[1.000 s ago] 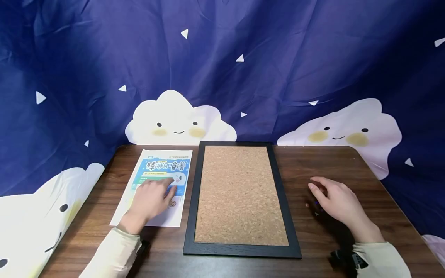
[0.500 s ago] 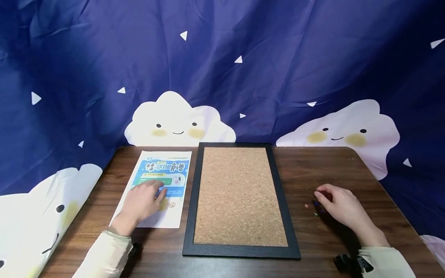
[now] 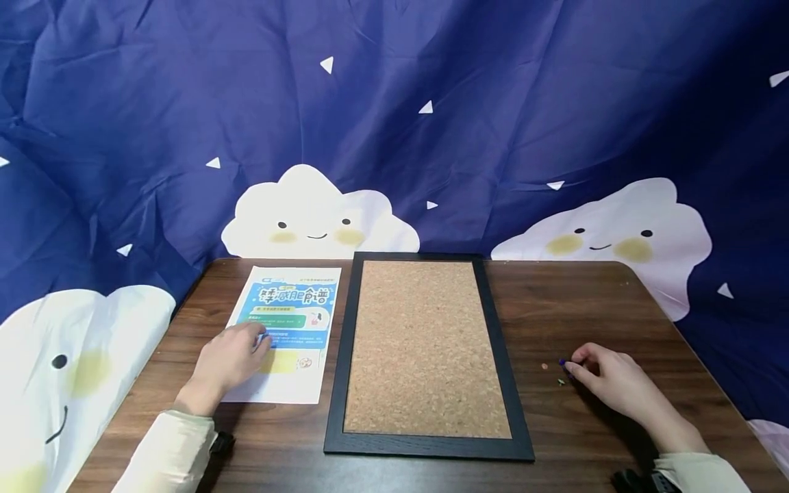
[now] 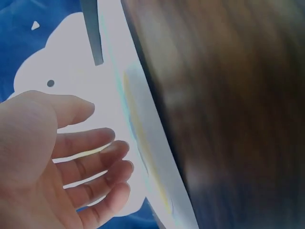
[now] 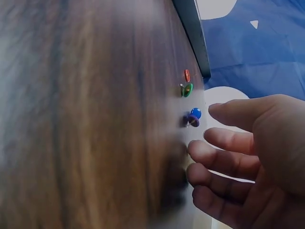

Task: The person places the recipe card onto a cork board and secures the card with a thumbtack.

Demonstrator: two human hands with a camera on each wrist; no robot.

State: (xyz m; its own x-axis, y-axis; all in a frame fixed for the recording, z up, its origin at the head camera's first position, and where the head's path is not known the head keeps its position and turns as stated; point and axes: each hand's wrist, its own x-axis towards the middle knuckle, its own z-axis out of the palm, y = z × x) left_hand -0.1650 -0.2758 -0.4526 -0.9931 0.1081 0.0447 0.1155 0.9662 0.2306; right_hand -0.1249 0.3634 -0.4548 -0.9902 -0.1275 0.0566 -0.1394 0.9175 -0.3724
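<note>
My left hand [image 3: 231, 357] hovers over the left edge of a printed poster [image 3: 294, 389]. Its relaxed fingers hold nothing in the left wrist view, where the poster [image 4: 138, 81] shows edge-on. On the table's right side, my right hand [image 3: 616, 383] is beside a few small push pins. The right wrist view has a blue push pin [image 5: 196, 112] just off the thumb tip, with a purple one right below it. A green pin [image 5: 188, 89] and an orange-red pin [image 5: 187, 75] lie farther off. Thumb and index finger stand apart, gripping nothing.
A cork board [image 3: 425, 349] in a black frame [image 3: 431, 446] lies flat between the hands on the brown wooden table [image 3: 555, 294]. Behind the table hangs a blue cloth [image 3: 370, 123] printed with white clouds.
My left hand has drawn back toward the left and nearer me, uncovering more of the poster. The right hand has shifted slightly right and nearer, down beside the pins.
</note>
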